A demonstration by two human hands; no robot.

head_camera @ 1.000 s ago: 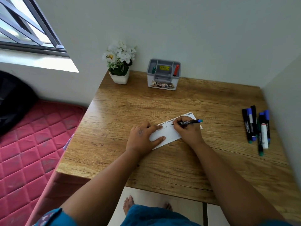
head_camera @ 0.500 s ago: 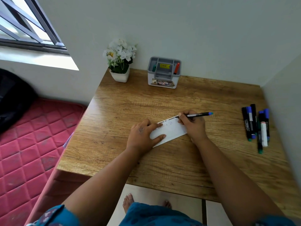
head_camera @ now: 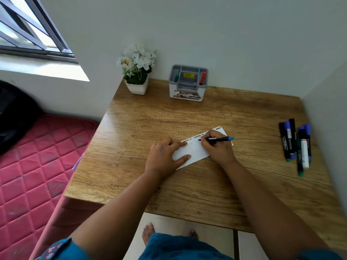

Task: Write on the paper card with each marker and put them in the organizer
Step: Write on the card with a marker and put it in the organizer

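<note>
A white paper card (head_camera: 195,152) lies on the wooden desk (head_camera: 187,119) in front of me, with faint writing along its upper part. My left hand (head_camera: 165,156) presses flat on the card's left end. My right hand (head_camera: 216,147) grips a black marker with a blue end (head_camera: 219,139), its tip touching the card's upper edge. A grey organizer (head_camera: 188,83) stands at the back of the desk, holding a green marker (head_camera: 176,77) on its left and a red marker (head_camera: 203,77) on its right. Several loose markers (head_camera: 295,143) lie at the desk's right side.
A white pot of white flowers (head_camera: 137,70) stands at the desk's back left corner. Walls close the desk at the back and right. A red quilted mattress (head_camera: 33,166) lies to the left, below a window. My bare feet show under the desk's front edge.
My right hand lifted the marker up and to the right half a second ago, then came back down; its tip is on the card again. My left hand stayed on the card.
</note>
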